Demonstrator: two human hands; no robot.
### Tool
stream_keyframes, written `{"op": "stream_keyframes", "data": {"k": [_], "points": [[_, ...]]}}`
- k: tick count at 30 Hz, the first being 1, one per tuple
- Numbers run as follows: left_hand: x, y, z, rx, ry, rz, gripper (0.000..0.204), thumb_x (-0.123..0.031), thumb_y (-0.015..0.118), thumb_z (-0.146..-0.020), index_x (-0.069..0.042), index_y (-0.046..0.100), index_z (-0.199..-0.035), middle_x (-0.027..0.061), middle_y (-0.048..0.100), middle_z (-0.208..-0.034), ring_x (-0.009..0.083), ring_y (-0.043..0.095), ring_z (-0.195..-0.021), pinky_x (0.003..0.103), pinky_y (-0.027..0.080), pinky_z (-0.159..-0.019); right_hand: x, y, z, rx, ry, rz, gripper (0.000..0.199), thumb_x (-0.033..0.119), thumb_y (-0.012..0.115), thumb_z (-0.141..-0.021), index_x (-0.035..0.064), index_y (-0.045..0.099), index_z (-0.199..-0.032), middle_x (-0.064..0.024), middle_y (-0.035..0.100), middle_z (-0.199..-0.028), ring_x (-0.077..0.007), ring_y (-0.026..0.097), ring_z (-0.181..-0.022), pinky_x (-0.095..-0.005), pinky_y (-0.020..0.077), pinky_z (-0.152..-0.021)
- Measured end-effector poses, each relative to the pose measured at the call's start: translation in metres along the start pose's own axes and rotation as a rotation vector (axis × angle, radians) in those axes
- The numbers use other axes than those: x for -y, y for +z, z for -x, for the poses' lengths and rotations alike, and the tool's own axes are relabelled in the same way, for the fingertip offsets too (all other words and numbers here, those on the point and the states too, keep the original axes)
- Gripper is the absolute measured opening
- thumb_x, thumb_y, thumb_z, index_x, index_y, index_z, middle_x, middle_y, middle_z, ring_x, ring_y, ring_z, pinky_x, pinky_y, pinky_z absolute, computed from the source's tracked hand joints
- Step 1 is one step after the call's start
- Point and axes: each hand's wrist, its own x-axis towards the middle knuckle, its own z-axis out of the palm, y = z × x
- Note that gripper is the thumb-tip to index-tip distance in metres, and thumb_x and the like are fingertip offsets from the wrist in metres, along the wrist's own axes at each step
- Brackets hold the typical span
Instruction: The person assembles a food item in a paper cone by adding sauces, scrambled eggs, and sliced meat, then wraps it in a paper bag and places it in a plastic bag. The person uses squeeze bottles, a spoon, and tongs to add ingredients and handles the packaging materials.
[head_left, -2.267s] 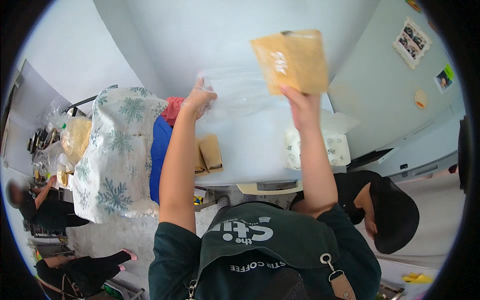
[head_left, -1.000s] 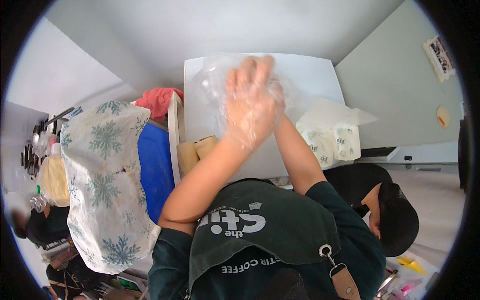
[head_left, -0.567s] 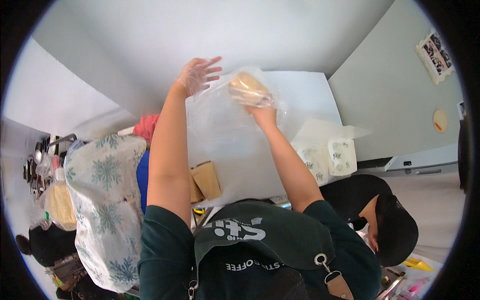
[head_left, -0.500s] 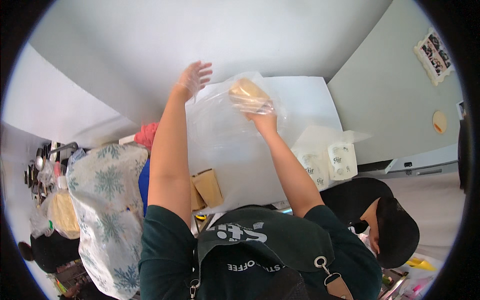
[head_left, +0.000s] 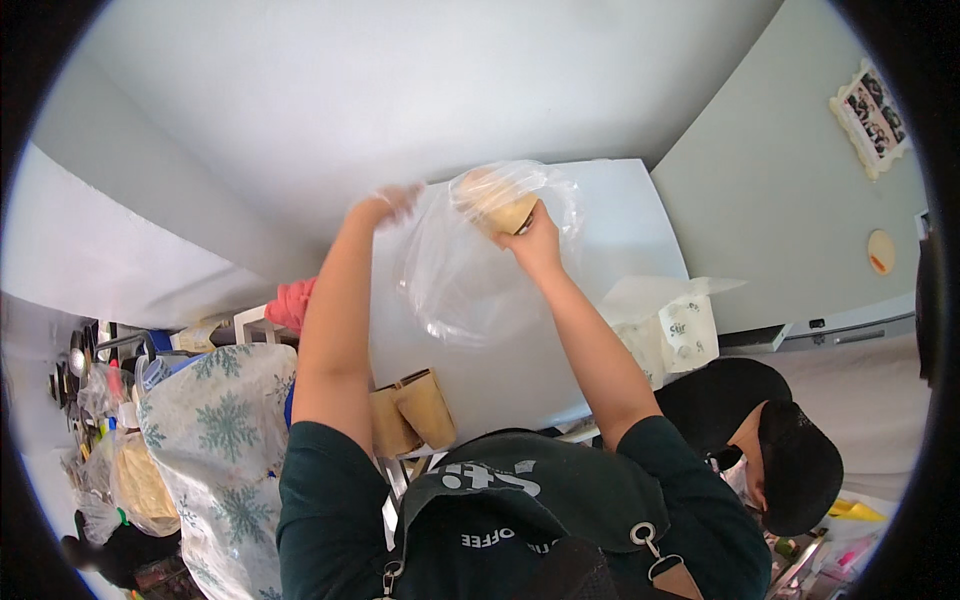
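Observation:
My right hand [head_left: 532,240] grips a tan cardboard bundle [head_left: 508,212], which looks like stacked cup sleeves, at its near end. A large clear plastic bag [head_left: 450,290] surrounds the bundle's far part and drapes over the white table [head_left: 610,230]. To the left, my left hand [head_left: 400,200] is beside the bag's edge, its fingers smeared by motion. Whether it touches the plastic cannot be made out. Two more tan cardboard bundles [head_left: 425,408] lean together at the table's near left edge.
White printed packs [head_left: 688,330] stand at the table's right edge. A wall [head_left: 400,90] rises behind the table. On the left are a snowflake-patterned cover [head_left: 225,420] and a red cloth [head_left: 292,303]. A person in a black cap [head_left: 800,465] is close on the right.
My left hand has come down from its raised, spread position. The bag has slid nearer and bunched around the bundle, which my right hand now grips at its near end.

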Motion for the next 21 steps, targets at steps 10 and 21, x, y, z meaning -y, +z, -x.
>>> {"op": "stream_keyframes", "data": {"k": [10, 21], "points": [[-0.131, 0.059, 0.143, -0.046, 0.636, -0.630, 0.028, -0.025, 0.060, -0.090, -0.001, 0.074, -0.097, 0.0161, 0.073, -0.105, 0.0307, 0.067, -0.098, 0.038, 0.050, -0.094, -0.036, 0.037, -0.025, -0.022, -0.020, -0.162, 0.061, 0.023, 0.089, -0.067, -0.0008, 0.057, -0.113, -0.0236, 0.070, -0.110, -0.0401, 0.068, -0.105, -0.0428, 0.0538, -0.087], [-0.038, 0.144, 0.039, 0.430, 0.167, -0.644, 0.058, -0.036, 0.071, -0.084, -0.012, 0.054, -0.134, 0.0175, 0.064, -0.133, 0.0349, 0.061, -0.120, 0.044, 0.046, -0.105, -0.019, 0.034, -0.018, 0.010, -0.028, 0.065, 0.056, 0.025, 0.091, -0.067, -0.0032, 0.067, -0.109, -0.0224, 0.073, -0.105, -0.0375, 0.070, -0.099, -0.0417, 0.0555, -0.086]]}}
